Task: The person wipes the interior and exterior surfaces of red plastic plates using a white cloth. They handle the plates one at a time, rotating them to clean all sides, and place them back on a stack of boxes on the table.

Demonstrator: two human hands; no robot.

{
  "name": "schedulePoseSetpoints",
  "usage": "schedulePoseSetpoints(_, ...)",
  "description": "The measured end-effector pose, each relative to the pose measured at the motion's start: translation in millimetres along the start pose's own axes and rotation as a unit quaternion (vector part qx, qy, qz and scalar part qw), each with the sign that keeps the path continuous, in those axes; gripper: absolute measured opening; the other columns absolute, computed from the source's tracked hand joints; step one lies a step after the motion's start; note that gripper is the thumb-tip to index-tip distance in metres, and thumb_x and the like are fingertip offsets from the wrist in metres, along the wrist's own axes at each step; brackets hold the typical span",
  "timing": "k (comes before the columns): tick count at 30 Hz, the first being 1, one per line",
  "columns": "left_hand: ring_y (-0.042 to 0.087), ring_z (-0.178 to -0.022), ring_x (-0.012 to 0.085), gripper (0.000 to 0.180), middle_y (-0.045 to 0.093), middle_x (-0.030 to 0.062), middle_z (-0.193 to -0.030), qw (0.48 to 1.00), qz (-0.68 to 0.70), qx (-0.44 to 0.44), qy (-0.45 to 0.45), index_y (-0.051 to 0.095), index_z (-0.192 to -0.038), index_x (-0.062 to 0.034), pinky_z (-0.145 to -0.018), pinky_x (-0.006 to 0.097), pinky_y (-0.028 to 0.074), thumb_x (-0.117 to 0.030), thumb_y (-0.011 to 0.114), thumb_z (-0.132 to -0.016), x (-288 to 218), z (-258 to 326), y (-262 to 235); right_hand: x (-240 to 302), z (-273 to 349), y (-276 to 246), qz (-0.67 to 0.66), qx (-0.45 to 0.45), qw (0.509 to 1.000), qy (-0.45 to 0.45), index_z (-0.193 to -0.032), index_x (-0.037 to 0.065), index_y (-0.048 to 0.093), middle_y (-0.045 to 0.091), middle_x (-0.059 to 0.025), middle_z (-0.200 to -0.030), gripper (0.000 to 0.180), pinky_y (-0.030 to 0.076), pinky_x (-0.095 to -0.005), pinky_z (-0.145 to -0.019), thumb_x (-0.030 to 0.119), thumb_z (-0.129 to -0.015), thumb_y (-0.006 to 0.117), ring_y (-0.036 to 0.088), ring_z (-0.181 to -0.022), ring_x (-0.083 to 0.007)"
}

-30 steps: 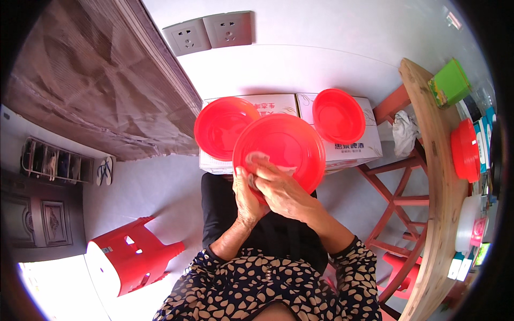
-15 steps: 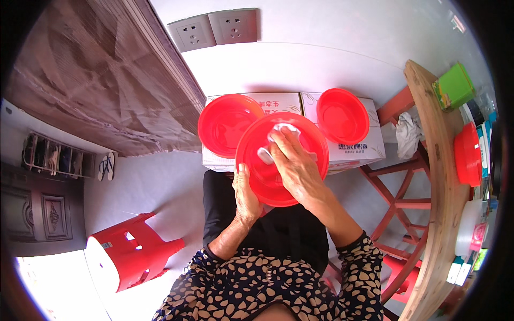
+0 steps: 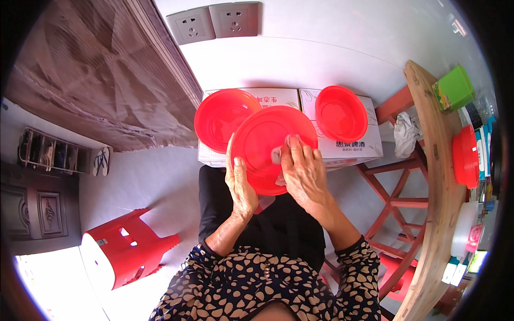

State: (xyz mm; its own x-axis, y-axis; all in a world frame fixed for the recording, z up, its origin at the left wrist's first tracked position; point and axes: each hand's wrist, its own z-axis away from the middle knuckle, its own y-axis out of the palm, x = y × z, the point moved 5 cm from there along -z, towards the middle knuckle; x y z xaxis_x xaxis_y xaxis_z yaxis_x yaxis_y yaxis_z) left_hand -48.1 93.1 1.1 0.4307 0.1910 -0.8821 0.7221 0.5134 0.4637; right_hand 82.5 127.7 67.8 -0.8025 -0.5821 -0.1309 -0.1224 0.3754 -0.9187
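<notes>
A long wooden surface [image 3: 444, 206] runs along the right side. Against the wall, a left carton [image 3: 286, 100] and a right carton [image 3: 373, 122] stand side by side. On the floor at left, a red stool [image 3: 134, 243] lies tipped over.

Both arms reach up from the lower edge, the left forearm [image 3: 229, 234] and right forearm [image 3: 341, 227] slanting inward, elbows apart. Between the hands, the held basin [image 3: 259, 140] sits over the lap, in front of the cartons. It is round, with no single long axis; its mouth points upward, slightly tilted, and a strip of outer wall shows at its left. The cloth is inside it, toward the right.

The left basin [image 3: 218, 113], partly covered by the held one, rests mouth up on the left carton; glare hides whether its bottom is wet. The smaller right basin [image 3: 340, 109] rests mouth up on the right carton, glossy red inside.

The left hand [image 3: 242, 188] grips the near-left rim, thumb upright along it, the other fingers mostly hidden. The right hand [image 3: 304, 176], palm down, has its fingers bent and close together, pressing a crumpled pale cloth [image 3: 276, 155].
</notes>
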Motion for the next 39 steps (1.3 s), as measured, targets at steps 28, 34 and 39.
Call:
schedulePoseSetpoints(28,0.049,-0.112,0.0201,0.07,0.051,0.0113,-0.122,0.979,0.098,0.169,-0.063,0.031,-0.138,-0.003,-0.095,0.034,0.04,-0.031,0.065,-0.084,9.4,30.4,12.4,25.6,6.8,-19.0,-0.195,-0.16,0.966,-0.065,-0.085,0.009,0.062,0.054,-0.0037,-0.085,0.016,0.042,-0.0351,-0.066,0.018,-0.072,0.063,0.054,-0.08,-0.0201)
schedulePoseSetpoints(34,0.056,-0.101,0.0194,0.053,0.056,0.0096,-0.113,0.982,0.109,0.11,-0.112,0.043,-0.125,0.0003,-0.087,0.034,0.047,-0.039,0.053,-0.091,27.5,19.7,-18.0,24.7,8.9,-11.6,-0.352,0.036,0.931,-0.094,-0.112,0.001,0.053,0.051,-0.0114,-0.111,0.042,0.04,-0.0394,-0.081,0.018,-0.074,0.062,0.051,-0.099,-0.0267)
schedulePoseSetpoints(39,0.05,-0.116,0.0253,0.062,0.049,0.0115,-0.129,0.981,0.121,0.133,-0.077,0.035,-0.135,-0.0035,-0.098,0.041,0.043,-0.04,0.057,-0.089,7.4,15.8,4.2,-2.5,8.1,-11.9,-0.183,0.082,0.974,-0.104,-0.108,0.002,0.057,0.054,-0.0094,-0.11,0.036,0.037,-0.0407,-0.089,0.021,-0.078,0.061,0.048,-0.11,-0.0236)
